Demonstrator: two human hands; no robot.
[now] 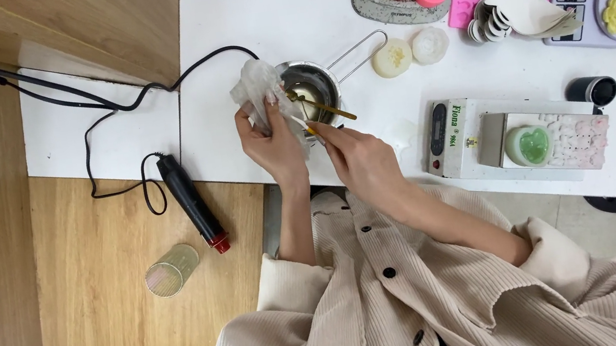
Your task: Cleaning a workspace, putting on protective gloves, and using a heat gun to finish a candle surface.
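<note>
Table (283, 6): white top, set beside wooden flooring, carrying everything below.
Black tool (193, 201): corded, red-tipped, lying at the table's near edge, left of the hands.
Metal pot (311, 83): small, wire-handled, near the table's front edge; pale contents inside.
Left hand (271, 146): fingers closed round a crumpled white tissue (257, 91), held against the pot's left rim.
Right hand (359, 161): fingertips pinched on a thin yellow stick (322, 106), which slants across the pot's mouth.
Round wax pieces (410, 52): two, pale, just right of the pot.
</note>
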